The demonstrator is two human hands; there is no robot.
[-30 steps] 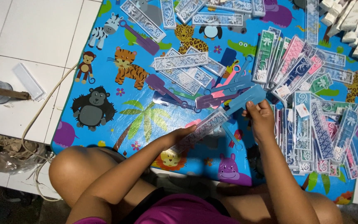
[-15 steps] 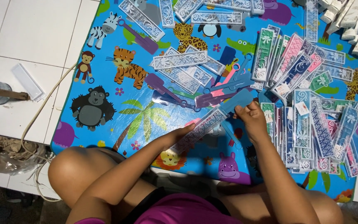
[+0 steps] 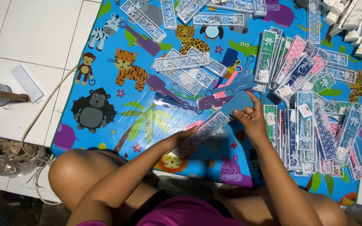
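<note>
- Since half a second ago, the right hand point(image 3: 251, 119) has drawn slightly nearer along the blue comb point(image 3: 236, 103), while the left hand point(image 3: 182, 138) has stayed at the lower end of the clear sleeve point(image 3: 204, 132).
- Clear sleeve: a long, flat packet with white lace print, held above the middle of the mat; its long axis runs diagonally, near-left end low, far-right end high.
- Blue comb: it sticks out of the sleeve's far-right mouth and points far-right along the same line.
- Left hand: fingers curled round the sleeve's near-left end, pinching it by the edges.
- Right hand: fingertips pressed together on the comb just where it meets the sleeve's mouth.
- Just beyond the comb lies a loose heap of bare combs point(image 3: 214, 98) in purple, pink and blue, crossing one another.
- Far-left of that heap, empty lace-print sleeves point(image 3: 182, 61) lie scattered.
- To the right, packed sleeves point(image 3: 311, 134) lie in overlapping rows, mostly running near to far.
- All rest on a blue play mat point(image 3: 105, 138) printed with cartoon animals, over white floor tiles point(image 3: 30, 37).
</note>
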